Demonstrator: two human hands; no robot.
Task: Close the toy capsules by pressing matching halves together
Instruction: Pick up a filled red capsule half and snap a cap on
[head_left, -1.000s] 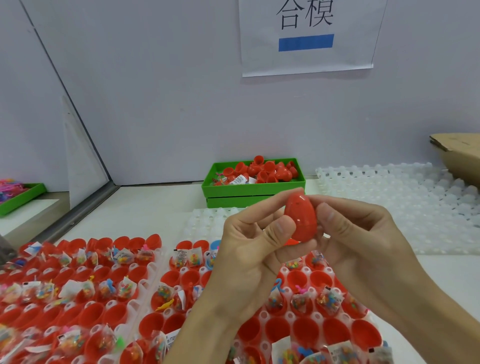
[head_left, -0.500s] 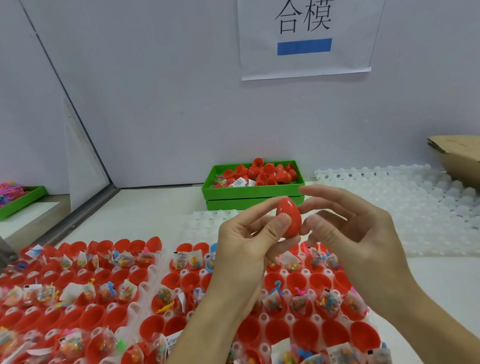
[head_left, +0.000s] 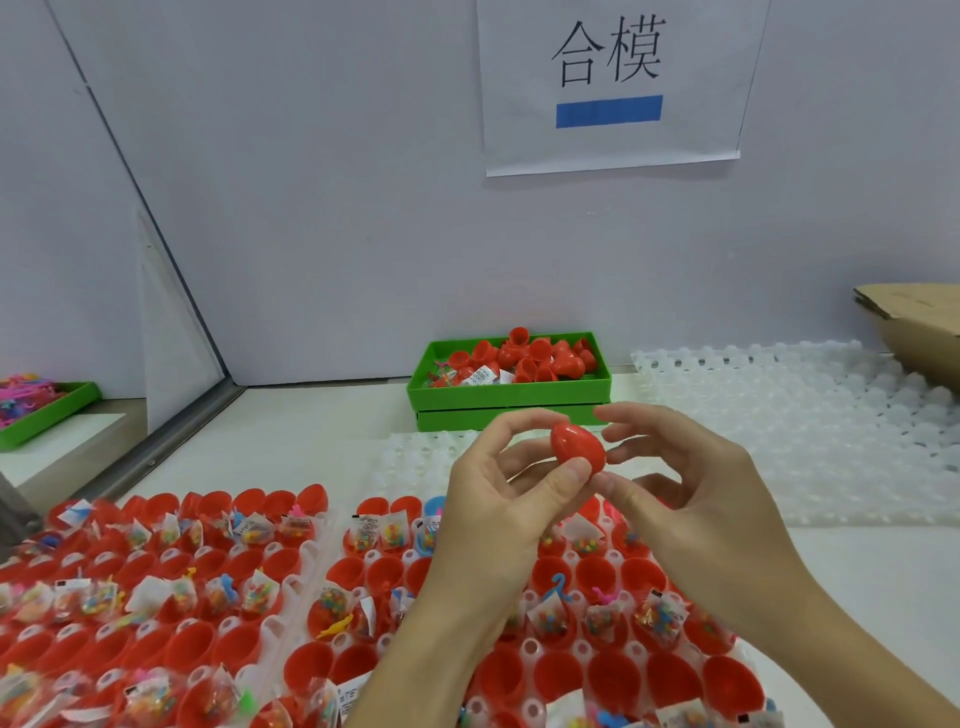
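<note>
Head view: risk of the red capsule (head_left: 577, 449) slipping from a light fingertip pinch and dropping among the open halves in the trays (head_left: 524, 649) below; seam possibly not fully snapped, cannot tell; left hand (head_left: 511, 499) pinching capsule between thumb and forefinger, held above the trays; right hand (head_left: 691, 493) loosely curled just beside, fingertips near capsule, holding nothing.
</note>
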